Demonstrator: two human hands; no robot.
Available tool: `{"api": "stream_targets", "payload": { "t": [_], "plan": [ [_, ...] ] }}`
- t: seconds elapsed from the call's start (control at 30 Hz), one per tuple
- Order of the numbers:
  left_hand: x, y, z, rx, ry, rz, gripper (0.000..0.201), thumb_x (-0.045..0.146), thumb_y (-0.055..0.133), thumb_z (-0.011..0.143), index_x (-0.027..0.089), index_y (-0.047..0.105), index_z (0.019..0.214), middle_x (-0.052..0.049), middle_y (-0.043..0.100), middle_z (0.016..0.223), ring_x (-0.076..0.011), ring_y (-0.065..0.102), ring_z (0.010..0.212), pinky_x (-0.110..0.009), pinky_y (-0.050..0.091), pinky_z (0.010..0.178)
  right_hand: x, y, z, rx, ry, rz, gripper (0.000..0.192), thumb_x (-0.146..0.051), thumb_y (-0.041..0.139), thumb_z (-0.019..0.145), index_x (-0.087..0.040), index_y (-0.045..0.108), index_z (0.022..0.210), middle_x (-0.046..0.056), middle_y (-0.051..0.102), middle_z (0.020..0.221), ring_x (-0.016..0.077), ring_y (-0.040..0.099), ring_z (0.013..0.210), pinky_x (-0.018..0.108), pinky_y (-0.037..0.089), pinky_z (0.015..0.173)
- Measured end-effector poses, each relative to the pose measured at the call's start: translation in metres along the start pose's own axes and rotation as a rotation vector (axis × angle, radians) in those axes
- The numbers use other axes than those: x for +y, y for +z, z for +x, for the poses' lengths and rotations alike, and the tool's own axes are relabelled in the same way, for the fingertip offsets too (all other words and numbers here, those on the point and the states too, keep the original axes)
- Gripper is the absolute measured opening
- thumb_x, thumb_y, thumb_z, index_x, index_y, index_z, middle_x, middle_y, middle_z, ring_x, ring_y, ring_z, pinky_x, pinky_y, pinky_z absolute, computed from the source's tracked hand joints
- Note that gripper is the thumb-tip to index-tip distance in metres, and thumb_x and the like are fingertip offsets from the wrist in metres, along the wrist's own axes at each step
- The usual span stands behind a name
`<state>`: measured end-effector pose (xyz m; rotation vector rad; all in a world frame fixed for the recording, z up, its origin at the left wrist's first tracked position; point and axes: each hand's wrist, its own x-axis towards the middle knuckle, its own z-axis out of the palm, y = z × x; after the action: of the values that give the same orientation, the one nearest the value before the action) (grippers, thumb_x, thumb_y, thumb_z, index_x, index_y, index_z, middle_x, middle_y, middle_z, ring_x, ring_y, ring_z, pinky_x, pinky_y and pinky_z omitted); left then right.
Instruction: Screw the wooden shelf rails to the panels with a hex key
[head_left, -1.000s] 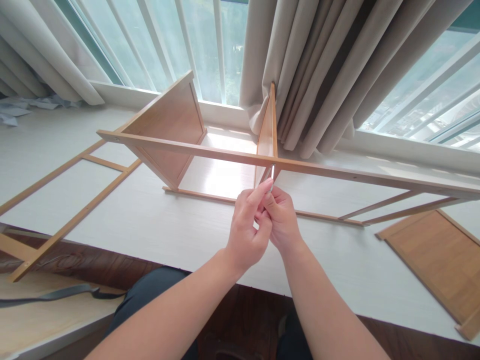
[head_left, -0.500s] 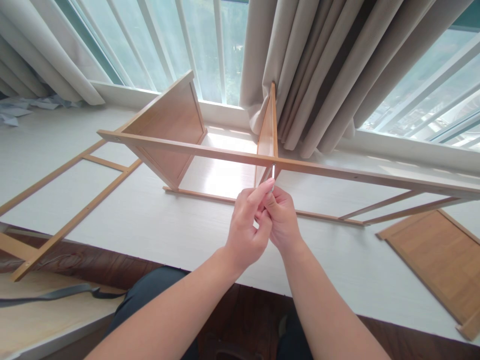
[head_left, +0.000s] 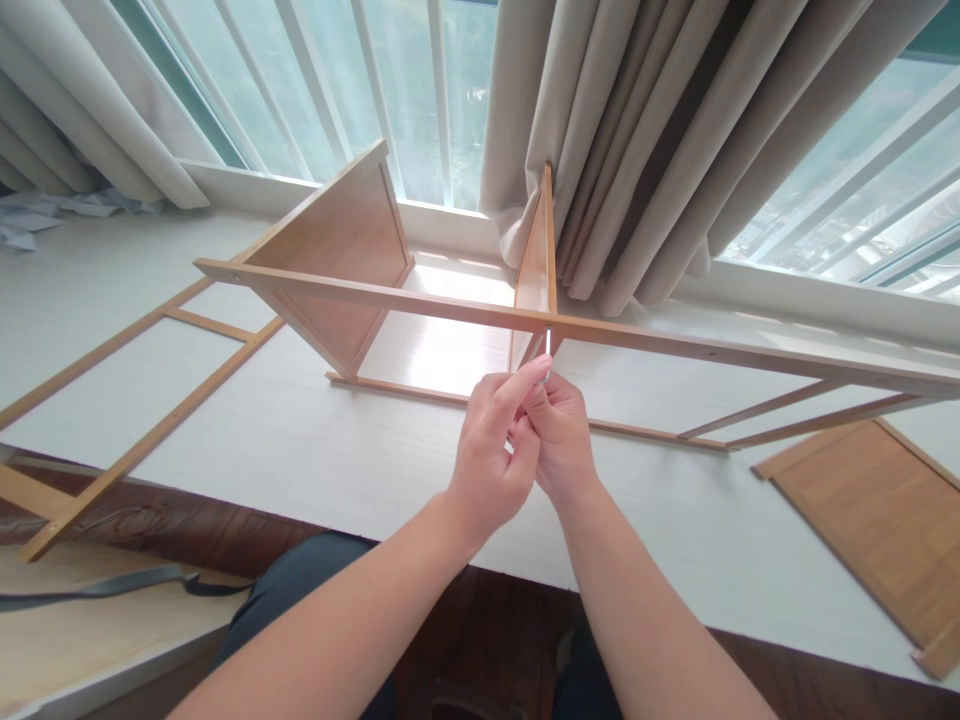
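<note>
My left hand point(head_left: 495, 450) and my right hand point(head_left: 562, 432) are closed together around a slim silver hex key point(head_left: 548, 342). Only its straight shaft shows; my fingers cover the rest. The shaft's tip meets the front of a long wooden rail point(head_left: 420, 302), where a shelf panel point(head_left: 536, 245) joins behind it. My left index finger lies along the shaft, and my right thumb presses close below it. To the left, a second wooden panel point(head_left: 337, 250) stands slanted against the same rail. The rail belongs to a wooden frame lying on its side.
A ladder-like wooden frame point(head_left: 135, 452) lies at left, overhanging the white surface point(head_left: 360, 470). A loose wooden panel point(head_left: 877, 510) lies at right. Grey curtains point(head_left: 637, 150) hang behind, touching the shelf panel. A board with a dark strap point(head_left: 127, 587) is at lower left.
Both hands have shifted very slightly to the left, still around the hex key at the same joint. The wooden frame looks unmoved.
</note>
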<state>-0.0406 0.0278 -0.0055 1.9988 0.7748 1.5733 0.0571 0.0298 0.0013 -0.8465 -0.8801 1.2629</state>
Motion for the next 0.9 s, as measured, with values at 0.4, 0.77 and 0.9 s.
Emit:
{"api": "stream_targets", "payload": {
  "t": [0.4, 0.77, 0.9],
  "plan": [
    [-0.0024, 0.0012, -0.0021, 0.004, 0.001, -0.009, 0.052, 0.015, 0.045, 0.103, 0.028, 0.049, 0.153, -0.012, 0.063, 0.136, -0.0218, 0.062, 0.113, -0.039, 0.054, 0.097, 0.0018, -0.0047, -0.0002, -0.021, -0.004, 0.023, 0.048, -0.060, 0.081, 0.084, -0.020, 0.060, 0.068, -0.006, 0.048, 0.052, 0.0083, 0.038, 0.049, 0.025, 0.028, 0.050],
    [-0.0052, 0.0016, -0.0014, 0.002, 0.014, -0.014, 0.053, 0.014, 0.048, 0.102, 0.027, 0.048, 0.153, -0.011, 0.065, 0.133, -0.0214, 0.062, 0.113, -0.037, 0.055, 0.095, 0.0037, -0.0083, 0.0024, -0.055, -0.024, 0.106, 0.039, -0.050, 0.082, 0.087, -0.019, 0.064, 0.071, -0.007, 0.049, 0.053, 0.0076, 0.039, 0.049, 0.024, 0.030, 0.051],
    [-0.0059, 0.0014, -0.0006, 0.000, 0.027, -0.025, 0.053, 0.013, 0.048, 0.102, 0.026, 0.049, 0.153, -0.010, 0.064, 0.132, -0.0214, 0.062, 0.114, -0.037, 0.055, 0.096, 0.0037, -0.0080, 0.0030, -0.057, -0.026, 0.101, 0.041, -0.053, 0.082, 0.086, -0.020, 0.064, 0.070, -0.007, 0.049, 0.053, 0.0079, 0.038, 0.049, 0.024, 0.030, 0.052]
  ]
}}
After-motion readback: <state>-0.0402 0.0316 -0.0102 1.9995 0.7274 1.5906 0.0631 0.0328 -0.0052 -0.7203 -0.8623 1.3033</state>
